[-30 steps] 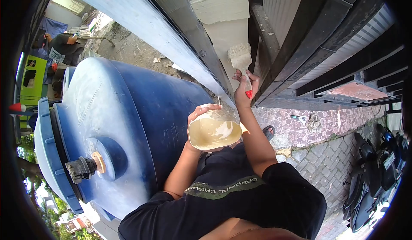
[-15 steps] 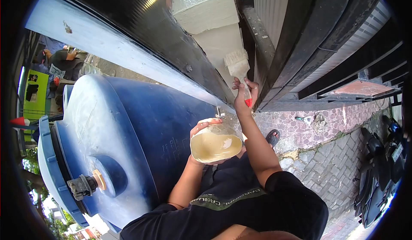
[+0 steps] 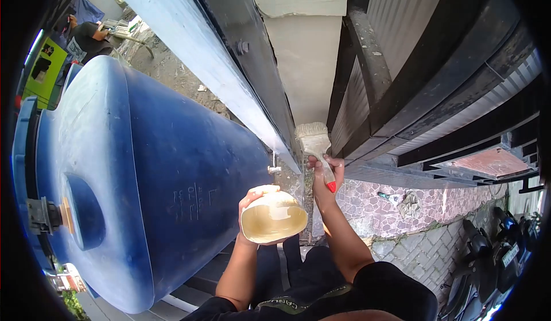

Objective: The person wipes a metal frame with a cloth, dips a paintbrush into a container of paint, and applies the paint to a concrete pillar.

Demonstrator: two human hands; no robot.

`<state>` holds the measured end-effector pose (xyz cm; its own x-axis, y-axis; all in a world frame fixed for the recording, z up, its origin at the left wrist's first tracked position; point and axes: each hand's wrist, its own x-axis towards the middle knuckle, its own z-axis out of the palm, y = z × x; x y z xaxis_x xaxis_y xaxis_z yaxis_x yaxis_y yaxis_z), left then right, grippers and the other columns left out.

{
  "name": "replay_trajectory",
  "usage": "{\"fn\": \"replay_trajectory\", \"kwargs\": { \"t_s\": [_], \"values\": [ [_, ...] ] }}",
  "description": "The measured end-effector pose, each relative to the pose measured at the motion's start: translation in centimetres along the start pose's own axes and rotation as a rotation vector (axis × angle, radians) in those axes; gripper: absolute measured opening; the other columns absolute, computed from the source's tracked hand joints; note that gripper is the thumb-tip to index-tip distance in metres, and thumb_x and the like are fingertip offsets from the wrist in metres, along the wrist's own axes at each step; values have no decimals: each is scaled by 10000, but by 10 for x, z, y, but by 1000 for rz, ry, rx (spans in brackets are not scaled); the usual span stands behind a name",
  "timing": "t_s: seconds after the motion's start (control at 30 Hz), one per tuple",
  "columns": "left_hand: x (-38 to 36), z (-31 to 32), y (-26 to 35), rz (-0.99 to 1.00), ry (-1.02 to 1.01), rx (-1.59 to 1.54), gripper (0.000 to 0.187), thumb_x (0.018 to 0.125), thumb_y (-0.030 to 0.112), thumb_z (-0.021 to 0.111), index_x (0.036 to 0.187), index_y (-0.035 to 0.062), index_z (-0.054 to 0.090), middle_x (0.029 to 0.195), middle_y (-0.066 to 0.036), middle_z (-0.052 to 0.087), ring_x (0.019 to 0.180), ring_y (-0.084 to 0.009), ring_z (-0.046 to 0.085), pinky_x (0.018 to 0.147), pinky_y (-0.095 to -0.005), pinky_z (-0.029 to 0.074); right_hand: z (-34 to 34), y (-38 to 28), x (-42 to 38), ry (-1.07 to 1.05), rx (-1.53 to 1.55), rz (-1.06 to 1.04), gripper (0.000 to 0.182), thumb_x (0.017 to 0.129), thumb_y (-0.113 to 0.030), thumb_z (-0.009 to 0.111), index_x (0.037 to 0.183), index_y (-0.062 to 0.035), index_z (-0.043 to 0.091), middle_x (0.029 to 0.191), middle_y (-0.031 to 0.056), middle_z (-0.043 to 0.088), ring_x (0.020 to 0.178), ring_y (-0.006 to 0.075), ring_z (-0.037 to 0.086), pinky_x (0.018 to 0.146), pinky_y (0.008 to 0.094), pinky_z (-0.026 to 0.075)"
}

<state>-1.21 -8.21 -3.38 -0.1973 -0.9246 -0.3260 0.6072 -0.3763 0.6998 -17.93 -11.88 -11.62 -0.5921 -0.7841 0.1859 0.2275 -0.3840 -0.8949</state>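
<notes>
My left hand [image 3: 250, 197] is wrapped round a pale container [image 3: 275, 220] with cream-coloured paint inside, its mouth facing the camera. My right hand [image 3: 332, 174] grips the handle of a wide paintbrush [image 3: 313, 143] with a red handle tip. The brush's pale bristles point away from me, at the lower end of a cream wall column [image 3: 304, 68]. Whether they touch the column is hard to tell. Dark metal framing stands on both sides of the column.
A large blue tank [image 3: 183, 171] fills the left side, with a small tap [image 3: 274, 169] near its right end. Another person [image 3: 89, 37] is at the upper left. Black slatted framing [image 3: 447, 80] and motorbikes [image 3: 488, 252] are at the right, beside stone paving [image 3: 425, 252].
The view has shifted. My right hand and the brush are lower along the column, and the brush is closer to the container. Both hands keep their holds.
</notes>
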Motion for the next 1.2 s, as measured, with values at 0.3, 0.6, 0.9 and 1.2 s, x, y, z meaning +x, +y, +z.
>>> {"fn": "replay_trajectory", "kwargs": {
  "t_s": [0.3,0.6,0.9,1.2],
  "values": [
    [-22,-44,-64,781,-281,666,915,530,249,872,1262,32,368,1099,-195,560,1005,-306,593,885,-419,491,-28,16,-33,-154,12,-104,254,893,-125,591,1019,-40,387,963,169,585,797,214,638,711,338,523],
    [-35,-67,-80,796,-319,635,942,508,237,889,1265,52,359,1161,-192,523,1076,-324,549,920,-443,461,55,-64,76,-78,184,-621,343,859,-38,598,1106,-24,360,1018,167,529,868,240,645,760,328,532],
    [-48,-70,-90,756,-311,565,954,510,300,902,1259,52,364,1157,-205,521,1070,-336,548,921,-463,458,74,-69,135,-1,-145,-823,202,878,-59,574,1018,3,442,1013,163,564,884,225,655,648,265,533],
    [-56,-49,-79,607,-314,277,287,909,213,497,1118,24,446,1164,-195,545,1099,-284,554,966,-367,442,3,25,45,86,-232,-240,123,851,-31,557,945,17,493,828,145,652,736,147,648,656,264,507]
  ]
}}
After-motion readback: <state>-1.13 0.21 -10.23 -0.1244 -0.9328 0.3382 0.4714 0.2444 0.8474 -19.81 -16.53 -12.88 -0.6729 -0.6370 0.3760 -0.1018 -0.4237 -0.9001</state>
